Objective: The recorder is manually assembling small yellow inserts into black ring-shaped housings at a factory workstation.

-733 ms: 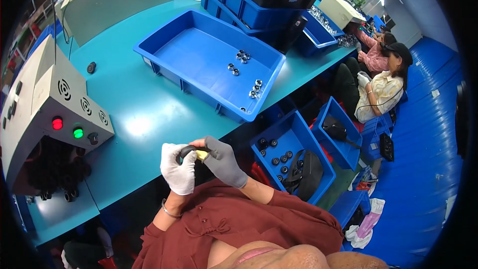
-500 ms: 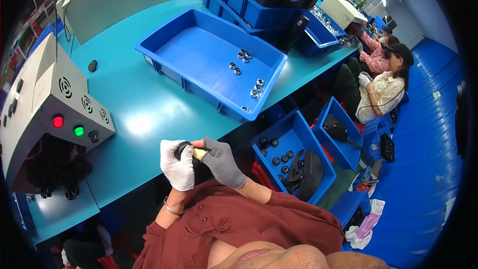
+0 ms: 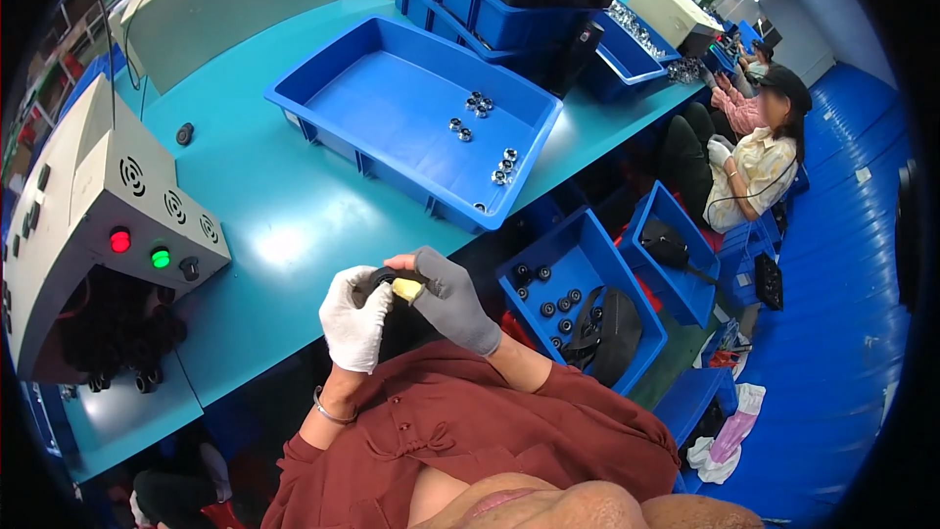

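Note:
My left hand (image 3: 351,321), in a white knitted glove, is closed around a small round black part (image 3: 383,276) that resembles a wheel. My right hand (image 3: 456,306), in a grey glove with a bare fingertip showing, pinches a short pale-yellow piece (image 3: 407,289) against the black part's side. What kind of thing the yellow piece is, I cannot make out. Both hands meet just off the near edge of the teal table (image 3: 264,201). Beyond them stands a large blue tray (image 3: 333,122) with several shiny metal-centred parts (image 3: 477,104) in it.
At the left stands a grey machine (image 3: 83,206) with red and green lights and a pile of black wheels (image 3: 127,353) in its opening. A lone black wheel (image 3: 184,133) lies behind it. To my right, a low blue bin (image 3: 529,309) holds wheels and a black bag (image 3: 617,338). A co-worker (image 3: 754,171) sits beyond.
My hands have shifted slightly to the right, and the black part sits turned differently in my left fingers. The right hand has risen a little around the yellow piece.

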{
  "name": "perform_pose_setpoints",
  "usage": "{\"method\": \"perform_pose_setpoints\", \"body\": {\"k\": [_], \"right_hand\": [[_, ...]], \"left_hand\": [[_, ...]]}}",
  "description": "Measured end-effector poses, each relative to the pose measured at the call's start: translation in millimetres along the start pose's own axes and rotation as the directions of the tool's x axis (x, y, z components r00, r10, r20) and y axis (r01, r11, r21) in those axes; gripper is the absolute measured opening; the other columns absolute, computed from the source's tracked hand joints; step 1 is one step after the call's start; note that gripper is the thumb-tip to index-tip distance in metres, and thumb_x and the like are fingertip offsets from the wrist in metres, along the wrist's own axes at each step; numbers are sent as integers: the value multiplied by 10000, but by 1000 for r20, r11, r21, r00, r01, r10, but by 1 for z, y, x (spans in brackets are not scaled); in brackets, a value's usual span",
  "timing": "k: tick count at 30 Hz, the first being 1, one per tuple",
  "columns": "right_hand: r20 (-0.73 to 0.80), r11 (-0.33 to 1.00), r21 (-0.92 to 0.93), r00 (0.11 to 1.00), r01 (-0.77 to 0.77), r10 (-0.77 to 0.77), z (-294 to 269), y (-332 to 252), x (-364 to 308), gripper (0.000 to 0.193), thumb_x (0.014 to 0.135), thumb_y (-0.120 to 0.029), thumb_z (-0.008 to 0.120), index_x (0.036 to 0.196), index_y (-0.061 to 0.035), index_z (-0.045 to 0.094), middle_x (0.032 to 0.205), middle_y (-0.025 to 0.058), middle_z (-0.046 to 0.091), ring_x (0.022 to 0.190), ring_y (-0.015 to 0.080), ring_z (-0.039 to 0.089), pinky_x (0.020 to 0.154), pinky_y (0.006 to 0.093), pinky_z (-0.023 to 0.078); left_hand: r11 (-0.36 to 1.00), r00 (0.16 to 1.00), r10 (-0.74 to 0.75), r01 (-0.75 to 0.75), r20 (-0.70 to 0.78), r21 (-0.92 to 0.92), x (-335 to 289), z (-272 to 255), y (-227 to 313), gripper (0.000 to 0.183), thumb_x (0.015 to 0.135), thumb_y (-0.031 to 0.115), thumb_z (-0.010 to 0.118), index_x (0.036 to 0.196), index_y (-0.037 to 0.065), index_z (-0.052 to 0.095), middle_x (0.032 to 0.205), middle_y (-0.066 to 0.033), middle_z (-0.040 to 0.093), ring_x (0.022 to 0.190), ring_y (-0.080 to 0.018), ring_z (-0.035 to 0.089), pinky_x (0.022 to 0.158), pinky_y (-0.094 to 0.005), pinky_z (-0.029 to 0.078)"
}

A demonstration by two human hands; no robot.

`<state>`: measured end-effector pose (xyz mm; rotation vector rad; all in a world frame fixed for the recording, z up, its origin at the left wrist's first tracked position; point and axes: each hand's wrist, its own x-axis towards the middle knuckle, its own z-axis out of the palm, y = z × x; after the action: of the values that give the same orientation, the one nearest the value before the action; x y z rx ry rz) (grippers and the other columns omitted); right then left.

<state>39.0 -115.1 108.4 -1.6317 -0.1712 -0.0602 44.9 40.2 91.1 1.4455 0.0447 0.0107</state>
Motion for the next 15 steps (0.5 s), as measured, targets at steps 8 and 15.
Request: {"method": "perform_pose_setpoints", "body": {"k": [8,15], "right_hand": [[-150,931,-238,936,277,-317,15,4,-5,156,902,50,630,1043,46,697,944,62,587,804,114,598,688,270,493],[-157,936,-228,938,269,-308,14,1,-12,169,944,-4,605,1096,34,668,933,58,617,800,98,604,709,234,498]], "left_hand": [[925,999,-33,36,16,-377,-3,8,-16,169,908,-25,668,1062,-10,601,932,-70,660,789,-126,643,709,-264,541],[913,990,-83,122,115,-389,-11,6,-9,227,931,-1,660,1153,-25,624,985,-89,685,794,-134,654,719,-256,541]]}}
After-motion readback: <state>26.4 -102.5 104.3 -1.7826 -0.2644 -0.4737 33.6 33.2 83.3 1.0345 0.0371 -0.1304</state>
